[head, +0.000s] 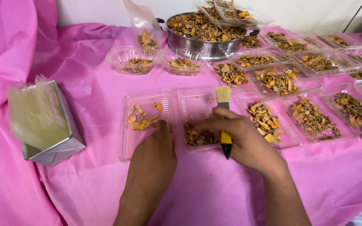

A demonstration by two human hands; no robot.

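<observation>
Our right hand (pixel 239 136) has its fingers (pixel 208 124) curled tightly around a brush (pixel 224 121) with a yellow handle, its pale bristles pointing away from us and its dark tip sticking out below the hand toward us. The fingertips reach over the near edge of a clear plastic tray (pixel 196 106), where a small heap of dried orange-brown chips (pixel 197 137) lies in the corner nearest us. Our left hand (pixel 156 152) rests just left of that tray, fingers folded downward and close together against the near corner of a second clear tray (pixel 145 121); we cannot tell whether they pinch anything. That second tray holds only a few scattered chips. Right of the brush tray lie more clear trays (pixel 311 115), each carrying a fuller pile of the same chips. Beyond the brush tray stand two round clear bowls (pixel 133 58) with a little of the chips in each, and behind them a metal pot (pixel 206 35) heaped with chips, with filled clear trays resting across its top. Far left of the brush tray sits a shiny metal box (pixel 57 144) with a pale stack of clear bags standing in it. Everything rests on a surface covered by a pink cloth (pixel 214 188).
</observation>
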